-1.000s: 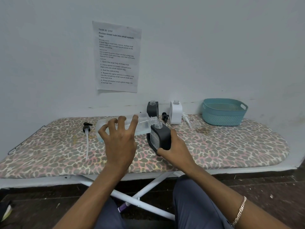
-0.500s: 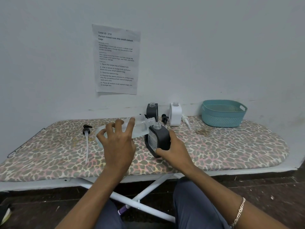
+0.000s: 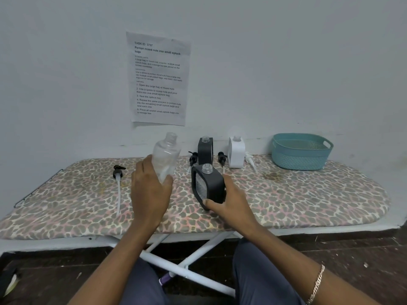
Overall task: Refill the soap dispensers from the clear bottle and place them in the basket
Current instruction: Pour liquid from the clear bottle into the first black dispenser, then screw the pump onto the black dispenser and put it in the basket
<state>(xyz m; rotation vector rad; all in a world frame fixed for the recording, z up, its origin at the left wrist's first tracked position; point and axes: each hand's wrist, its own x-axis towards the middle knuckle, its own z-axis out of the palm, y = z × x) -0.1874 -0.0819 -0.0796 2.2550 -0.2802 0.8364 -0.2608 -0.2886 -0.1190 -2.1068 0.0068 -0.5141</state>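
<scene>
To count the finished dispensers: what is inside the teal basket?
Inside the teal basket, only its perforated back wall shows, and no dispenser rises above the rim. The front wall hides its floor.

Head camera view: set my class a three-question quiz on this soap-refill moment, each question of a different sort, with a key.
1. True or false: the dark dispenser gripped by the right hand has no pump fitted.
2. The left hand grips: A) the clear bottle; B) a loose pump; C) a white dispenser.
3. How many dispensers are in view altogether?
Key: 1 true; 2 A; 3 three.
</scene>
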